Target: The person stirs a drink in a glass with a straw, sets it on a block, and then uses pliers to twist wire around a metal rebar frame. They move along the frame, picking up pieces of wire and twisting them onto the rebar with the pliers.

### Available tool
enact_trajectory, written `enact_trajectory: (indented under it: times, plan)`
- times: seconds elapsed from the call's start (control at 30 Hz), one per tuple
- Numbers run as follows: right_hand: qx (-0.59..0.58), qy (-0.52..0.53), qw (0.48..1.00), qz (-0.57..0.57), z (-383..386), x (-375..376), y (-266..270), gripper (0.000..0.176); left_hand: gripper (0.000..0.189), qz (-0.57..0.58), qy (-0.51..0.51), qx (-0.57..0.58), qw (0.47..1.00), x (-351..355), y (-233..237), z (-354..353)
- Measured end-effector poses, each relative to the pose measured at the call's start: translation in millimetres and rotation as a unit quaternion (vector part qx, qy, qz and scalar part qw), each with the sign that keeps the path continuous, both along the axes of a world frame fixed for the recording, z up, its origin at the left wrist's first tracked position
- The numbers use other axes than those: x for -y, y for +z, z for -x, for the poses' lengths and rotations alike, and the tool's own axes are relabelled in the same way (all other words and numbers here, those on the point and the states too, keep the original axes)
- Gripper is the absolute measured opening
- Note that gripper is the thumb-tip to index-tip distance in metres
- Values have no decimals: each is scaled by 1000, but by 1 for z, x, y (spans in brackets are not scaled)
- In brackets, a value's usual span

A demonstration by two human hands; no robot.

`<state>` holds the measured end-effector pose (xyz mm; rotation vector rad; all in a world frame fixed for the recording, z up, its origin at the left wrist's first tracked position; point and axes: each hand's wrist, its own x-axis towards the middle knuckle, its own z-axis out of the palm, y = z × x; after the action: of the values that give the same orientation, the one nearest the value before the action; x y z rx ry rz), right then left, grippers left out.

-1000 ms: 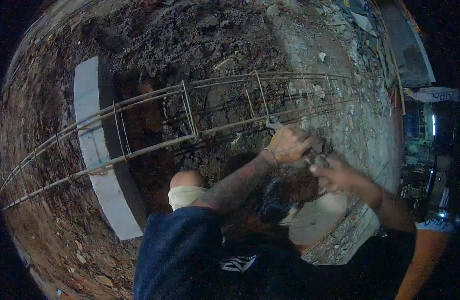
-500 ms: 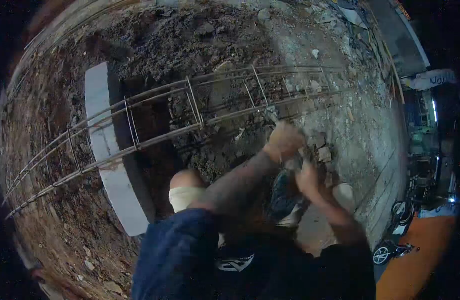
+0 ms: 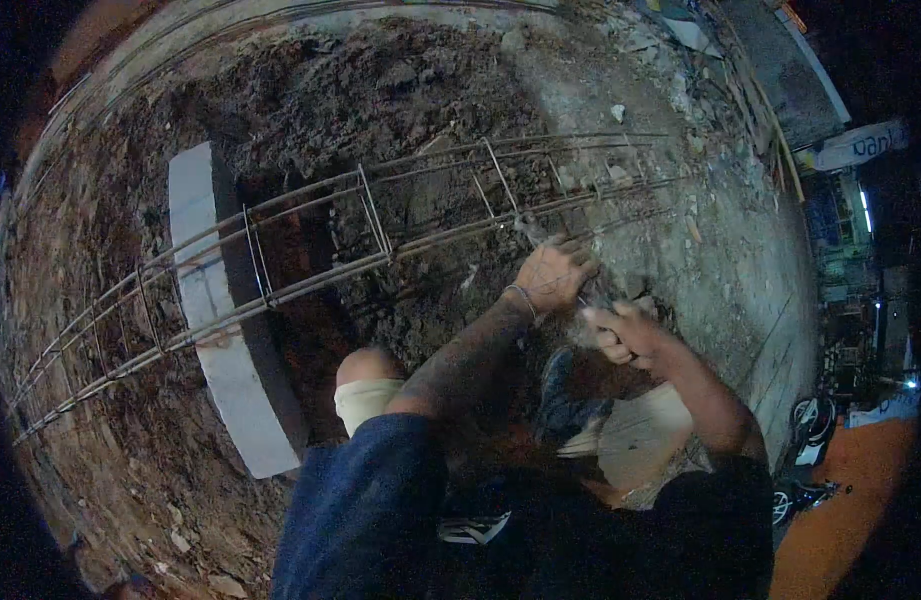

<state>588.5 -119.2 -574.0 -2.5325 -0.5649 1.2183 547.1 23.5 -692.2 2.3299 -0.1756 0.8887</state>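
My left hand is closed around the upper part of a long grey metal tool, whose exact kind I cannot make out. The tool's head meets a lower bar of a long rebar cage. Below and to the right, my right hand is closed near the tool's lower end, blurred by motion; its grip is partly hidden. The cage has long bars with thin square stirrups around them and stretches across the view.
A pale concrete block or beam lies under the cage at the left. Dark dug soil surrounds a trench. My knee is close to the left forearm. Motorbikes stand at the far right, by an orange surface.
Both hands and the tool have shifted a little to the left in view, and the right hand has turned outward with its elbow spreading right. The tool's head stays at the rebar.
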Motion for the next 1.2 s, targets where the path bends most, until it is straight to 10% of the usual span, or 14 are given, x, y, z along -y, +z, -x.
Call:
enact_trajectory:
  times: [0.1, 0.2, 0.27, 0.33, 0.37, 0.47, 0.6, 0.73, 0.87, 0.93, 1.03, 1.13, 1.2]
  plan:
    - [280, 244, 928, -11, 0, 7, -9, 27, 24, -96, -82, -304, 944, -10, 53, 2]
    - [389, 288, 875, 21, 9, -2, -3, 27, 22, 43, -108, -152, 982, 7, -26, -43]
    - [270, 271, 924, -9, -4, 1, 4, 26, 23, 142, -78, 34, 986, 5, -10, -25]
    - [147, 244, 958, -43, -12, 1, 5, 25, 29, -88, -124, -351, 924, -5, 37, -8]
    - [177, 252, 951, -36, -18, 3, 0, 24, 30, -23, -14, -101, 995, 11, 7, -7]
    - [258, 263, 930, -11, -27, 18, -31, 21, 26, -52, 0, 89, 995, 7, 3, -4]
    - [323, 276, 901, 92, 0, -9, 15, 24, 19, -63, 0, -137, 989, 4, 29, -6]
    - [-109, -56, 992, -38, 0, -19, 34, 22, 17, 3, 83, 125, 989, 22, 3, -3]
    - [-286, -155, 946, -17, 2, -11, 11, 24, 33, -16, 8, -1, 1000, 35, 5, 19]
    - [-99, -52, 993, 33, 12, 0, 1, 24, 39, -50, -13, -75, 996, 38, 9, 22]
    - [60, -20, 997, -33, 10, 25, -25, 43, 56, -92, 253, -50, 962, 41, 14, 20]
    - [2, -151, 987, -58, 17, 35, -11, 50, 48, 33, 344, -245, 906, 38, -13, 9]
    - [-2, -137, 986, -97, 17, 44, -12, 55, 32, 104, 213, -368, 899, 31, -21, 8]
